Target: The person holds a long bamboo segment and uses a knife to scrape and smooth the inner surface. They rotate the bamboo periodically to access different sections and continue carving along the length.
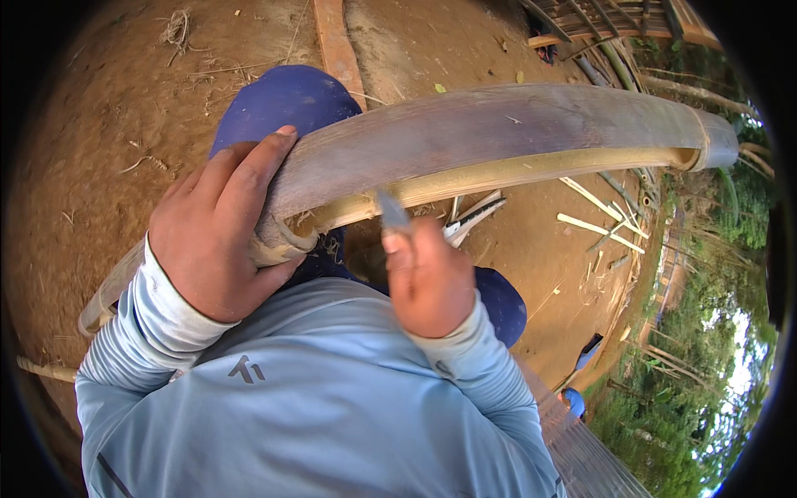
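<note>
A long, thick bamboo pole [498, 124] lies across my lap, running from the lower left to the upper right. A long opening cut in its side shows the pale inner wall. My left hand [212, 228] grips the pole near a node, with its fingers over the top and the thumb below. In my right hand [432, 278] is a knife, its short grey blade [390, 209] at the edge of the opening. The blade and that hand are slightly smeared by motion. Its handle is hidden inside my closed fingers.
Behind my right hand lies a long white-and-black object [475, 217] whose kind I cannot make out. Split bamboo strips [602, 217] are scattered on the dirt floor at the right. A rusty brown plank [339, 50] lies ahead. A person in blue [573, 402] is far off at right.
</note>
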{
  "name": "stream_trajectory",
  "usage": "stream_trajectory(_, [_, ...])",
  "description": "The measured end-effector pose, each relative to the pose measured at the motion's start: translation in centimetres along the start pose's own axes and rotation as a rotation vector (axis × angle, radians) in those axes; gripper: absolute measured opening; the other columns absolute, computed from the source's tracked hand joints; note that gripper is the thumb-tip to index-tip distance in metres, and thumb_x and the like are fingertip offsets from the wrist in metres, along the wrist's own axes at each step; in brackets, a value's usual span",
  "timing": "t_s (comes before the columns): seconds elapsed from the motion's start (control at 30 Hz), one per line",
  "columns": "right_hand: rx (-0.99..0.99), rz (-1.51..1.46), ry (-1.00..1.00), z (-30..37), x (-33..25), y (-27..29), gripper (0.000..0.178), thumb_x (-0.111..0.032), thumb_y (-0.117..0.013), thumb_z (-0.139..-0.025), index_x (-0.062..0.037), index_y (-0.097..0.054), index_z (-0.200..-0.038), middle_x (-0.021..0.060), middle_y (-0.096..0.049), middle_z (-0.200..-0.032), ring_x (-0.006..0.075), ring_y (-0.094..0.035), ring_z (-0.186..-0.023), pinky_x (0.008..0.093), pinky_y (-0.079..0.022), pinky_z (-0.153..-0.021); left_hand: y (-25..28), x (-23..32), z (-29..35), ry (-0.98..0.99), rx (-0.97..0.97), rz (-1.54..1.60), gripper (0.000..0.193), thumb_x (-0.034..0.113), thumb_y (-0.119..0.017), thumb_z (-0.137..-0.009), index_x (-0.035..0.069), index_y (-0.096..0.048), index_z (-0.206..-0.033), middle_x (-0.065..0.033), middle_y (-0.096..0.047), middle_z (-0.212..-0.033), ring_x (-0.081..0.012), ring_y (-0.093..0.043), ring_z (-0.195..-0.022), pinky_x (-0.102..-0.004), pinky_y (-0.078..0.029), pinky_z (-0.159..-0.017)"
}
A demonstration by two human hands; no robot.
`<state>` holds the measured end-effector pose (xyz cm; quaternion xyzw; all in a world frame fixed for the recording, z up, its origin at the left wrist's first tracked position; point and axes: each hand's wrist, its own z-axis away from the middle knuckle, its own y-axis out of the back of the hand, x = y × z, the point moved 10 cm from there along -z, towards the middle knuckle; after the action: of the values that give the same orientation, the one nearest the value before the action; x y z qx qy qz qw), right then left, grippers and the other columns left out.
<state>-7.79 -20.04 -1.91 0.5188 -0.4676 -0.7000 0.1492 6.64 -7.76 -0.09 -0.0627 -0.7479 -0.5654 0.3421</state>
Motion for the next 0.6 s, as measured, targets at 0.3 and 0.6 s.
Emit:
stream_trajectory(0.3, [0.055,0.011,0.0,-0.5,0.1,0.7,0.018,-0.02,-0.051,-0.1,-0.0024,-0.051,-0.093,0.0107,-0.057,-0.063,0.0272,-0.061,-0.052,0.0372,-0.048,-0.051,0.1,0.1,0.1,-0.01,0.009,-0.006,0.095,0.016,-0.085,-0.054,0.0,-0.043,-0.138,-0.02,-0.059,-0.124,-0.0389,-0.061,-0.107,-0.0435,-0.05,-0.09])
stream_trajectory(0.6, [0.057,-0.015,-0.047,-1.1,0.1,0.5,0.016,-0.016,-0.054,-0.098,-0.0011,-0.051,-0.092,0.0098,-0.059,-0.063,0.0233,-0.063,-0.057,0.0364,-0.049,-0.052,0.0,0.1,-0.2,-0.011,0.02,0.006,0.096,0.016,-0.085,-0.053,0.001,-0.043,-0.138,-0.0199,-0.059,-0.122,-0.0388,-0.061,-0.105,-0.0432,-0.05,-0.089])
